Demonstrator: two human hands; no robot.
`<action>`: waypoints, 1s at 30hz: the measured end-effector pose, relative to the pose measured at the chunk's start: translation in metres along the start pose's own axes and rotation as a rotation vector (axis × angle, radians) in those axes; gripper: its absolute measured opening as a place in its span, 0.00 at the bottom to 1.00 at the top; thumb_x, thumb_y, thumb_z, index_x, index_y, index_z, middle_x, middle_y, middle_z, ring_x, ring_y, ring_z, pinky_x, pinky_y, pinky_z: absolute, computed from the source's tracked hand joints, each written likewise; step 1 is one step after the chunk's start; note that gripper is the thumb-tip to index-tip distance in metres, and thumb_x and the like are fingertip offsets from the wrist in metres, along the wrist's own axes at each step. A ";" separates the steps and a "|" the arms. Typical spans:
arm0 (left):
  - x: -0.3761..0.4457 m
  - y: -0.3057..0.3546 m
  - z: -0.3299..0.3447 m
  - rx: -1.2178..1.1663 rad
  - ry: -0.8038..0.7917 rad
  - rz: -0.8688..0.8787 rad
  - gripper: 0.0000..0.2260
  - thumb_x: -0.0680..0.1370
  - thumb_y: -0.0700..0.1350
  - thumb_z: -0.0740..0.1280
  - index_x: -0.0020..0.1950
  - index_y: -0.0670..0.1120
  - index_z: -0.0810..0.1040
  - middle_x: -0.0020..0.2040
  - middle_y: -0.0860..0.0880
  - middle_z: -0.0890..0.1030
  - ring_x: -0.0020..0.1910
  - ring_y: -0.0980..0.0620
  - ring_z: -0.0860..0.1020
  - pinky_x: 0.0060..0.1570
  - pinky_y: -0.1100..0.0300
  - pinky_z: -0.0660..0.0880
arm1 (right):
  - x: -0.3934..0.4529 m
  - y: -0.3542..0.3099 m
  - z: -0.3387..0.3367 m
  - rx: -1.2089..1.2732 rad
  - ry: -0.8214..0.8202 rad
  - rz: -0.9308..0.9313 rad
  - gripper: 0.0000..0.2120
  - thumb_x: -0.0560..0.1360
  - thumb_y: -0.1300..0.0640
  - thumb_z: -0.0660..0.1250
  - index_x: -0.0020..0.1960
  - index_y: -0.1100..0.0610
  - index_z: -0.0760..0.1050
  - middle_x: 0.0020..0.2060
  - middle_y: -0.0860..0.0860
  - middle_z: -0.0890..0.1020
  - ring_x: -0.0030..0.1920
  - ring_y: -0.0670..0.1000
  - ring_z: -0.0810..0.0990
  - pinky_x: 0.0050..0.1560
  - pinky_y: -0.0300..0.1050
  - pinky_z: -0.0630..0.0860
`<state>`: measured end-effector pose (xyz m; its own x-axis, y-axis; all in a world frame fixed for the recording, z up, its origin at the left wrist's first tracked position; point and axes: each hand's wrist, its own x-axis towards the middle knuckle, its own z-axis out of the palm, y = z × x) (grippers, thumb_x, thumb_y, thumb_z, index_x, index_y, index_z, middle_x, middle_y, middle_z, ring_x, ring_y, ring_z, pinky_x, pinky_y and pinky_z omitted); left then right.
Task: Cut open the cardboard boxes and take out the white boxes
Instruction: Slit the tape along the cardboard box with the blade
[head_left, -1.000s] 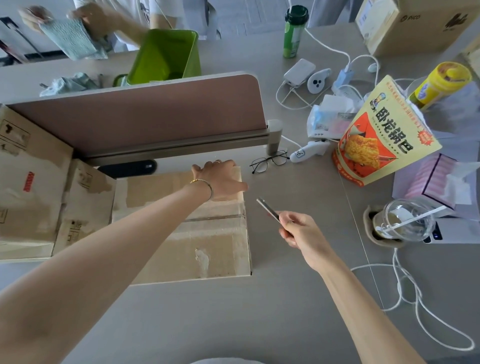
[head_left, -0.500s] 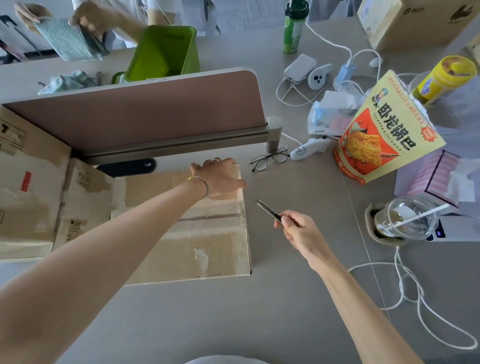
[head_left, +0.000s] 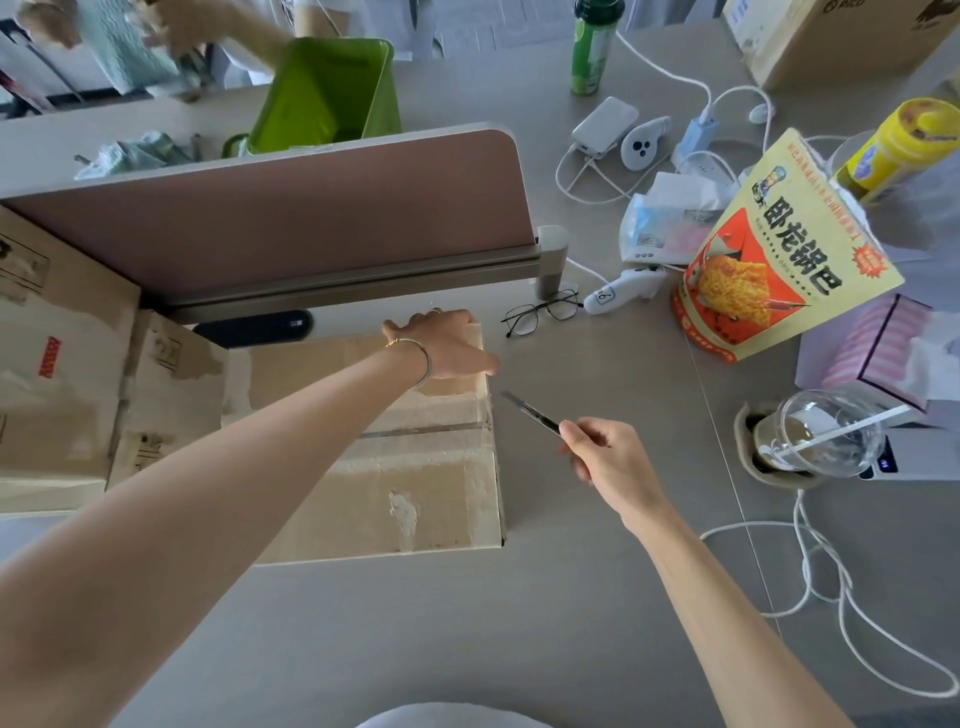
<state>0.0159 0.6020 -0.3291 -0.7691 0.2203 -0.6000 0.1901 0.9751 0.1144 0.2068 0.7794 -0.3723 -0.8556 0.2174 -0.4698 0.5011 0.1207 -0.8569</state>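
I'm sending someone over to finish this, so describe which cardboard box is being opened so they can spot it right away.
Find the pink desk divider; three cardboard boxes sit along its near side. The one being opened is the flat cardboard box farthest right, with a taped seam across its top. Unlike its neighbours, the left hand rests on its far corner, and the right hand holds a knife beside it.

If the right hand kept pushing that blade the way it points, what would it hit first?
Probably the right edge of the cardboard box, near the left hand; the cutter in the right hand aims there, though its height is unclear.
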 end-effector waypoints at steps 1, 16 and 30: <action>0.000 0.000 -0.001 -0.018 -0.003 -0.001 0.28 0.67 0.65 0.67 0.65 0.59 0.73 0.60 0.51 0.76 0.59 0.44 0.73 0.64 0.40 0.63 | 0.000 -0.001 -0.001 0.014 -0.035 -0.003 0.16 0.84 0.56 0.64 0.40 0.62 0.80 0.25 0.54 0.76 0.28 0.50 0.68 0.33 0.44 0.64; -0.001 -0.004 0.008 -0.166 0.036 0.050 0.23 0.69 0.59 0.70 0.63 0.67 0.74 0.58 0.53 0.72 0.62 0.48 0.67 0.67 0.44 0.59 | 0.024 -0.015 -0.001 -0.223 -0.215 -0.153 0.19 0.84 0.62 0.58 0.63 0.46 0.82 0.33 0.48 0.82 0.34 0.50 0.70 0.37 0.48 0.67; -0.002 0.002 0.012 -0.069 0.065 0.038 0.22 0.71 0.60 0.68 0.65 0.63 0.74 0.63 0.49 0.70 0.67 0.43 0.66 0.69 0.40 0.55 | 0.038 -0.047 -0.003 -0.676 -0.231 -0.252 0.18 0.80 0.60 0.57 0.50 0.40 0.80 0.38 0.41 0.82 0.34 0.43 0.77 0.38 0.46 0.72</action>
<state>0.0251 0.6029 -0.3367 -0.8006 0.2563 -0.5416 0.1790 0.9649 0.1921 0.1512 0.7851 -0.3498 -0.9228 -0.0952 -0.3734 0.1934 0.7237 -0.6625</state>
